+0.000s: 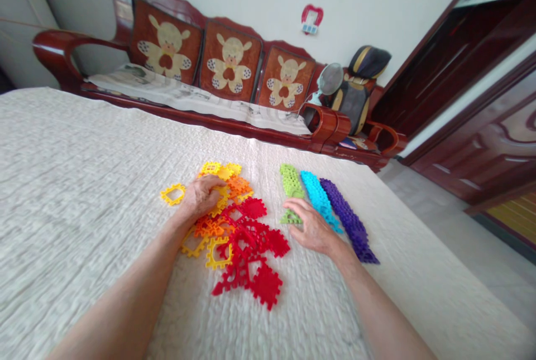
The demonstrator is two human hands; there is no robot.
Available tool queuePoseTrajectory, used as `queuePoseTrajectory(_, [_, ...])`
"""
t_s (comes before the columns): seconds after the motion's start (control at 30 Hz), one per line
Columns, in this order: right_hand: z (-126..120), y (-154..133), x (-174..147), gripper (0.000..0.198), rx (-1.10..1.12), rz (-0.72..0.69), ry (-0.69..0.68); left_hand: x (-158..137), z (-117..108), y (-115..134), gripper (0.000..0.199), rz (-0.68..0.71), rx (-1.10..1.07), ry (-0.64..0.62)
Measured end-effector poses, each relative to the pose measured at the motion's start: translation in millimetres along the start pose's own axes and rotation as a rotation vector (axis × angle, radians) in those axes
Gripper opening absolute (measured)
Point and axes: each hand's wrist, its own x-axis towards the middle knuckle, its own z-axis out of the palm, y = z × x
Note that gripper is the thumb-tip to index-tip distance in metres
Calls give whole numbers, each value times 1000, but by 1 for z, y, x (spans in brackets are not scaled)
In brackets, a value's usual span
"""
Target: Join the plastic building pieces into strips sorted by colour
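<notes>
My left hand rests over the pile, its fingers curled down around a yellow notched building tile; part of the grip is hidden. Orange tiles and more yellow ones lie under and beside it. Red tiles spread in a loose heap toward me. My right hand lies at the near end of a row of light green tiles, thumb and fingers apart, the fingertips touching the green. To its right run a row of blue tiles and a row of purple tiles.
The tiles lie on a bed-like surface with a white quilted cover. One yellow frame tile sits apart on the left. Behind stands a wooden sofa with bear cushions, a small fan and a backpack.
</notes>
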Motion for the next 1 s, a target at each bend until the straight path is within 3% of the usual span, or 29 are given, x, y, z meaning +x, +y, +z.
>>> queuePoseTrajectory(0.1, [3,0,-8,56,-24,37,-7,0,-2,3,39,-22,4,-10])
queuePoseTrajectory(0.4, [21,5,-14,45,11,68,128,-1,-4,3,41,-59,7,-35])
queuePoseTrajectory(0.7, [18,16,-4,44,-132,155,382,-2,-3,3,39,-75,-5,1])
queuePoseTrajectory(1.0, [18,29,3,47,-290,152,397,-1,-2,0,38,-42,0,1])
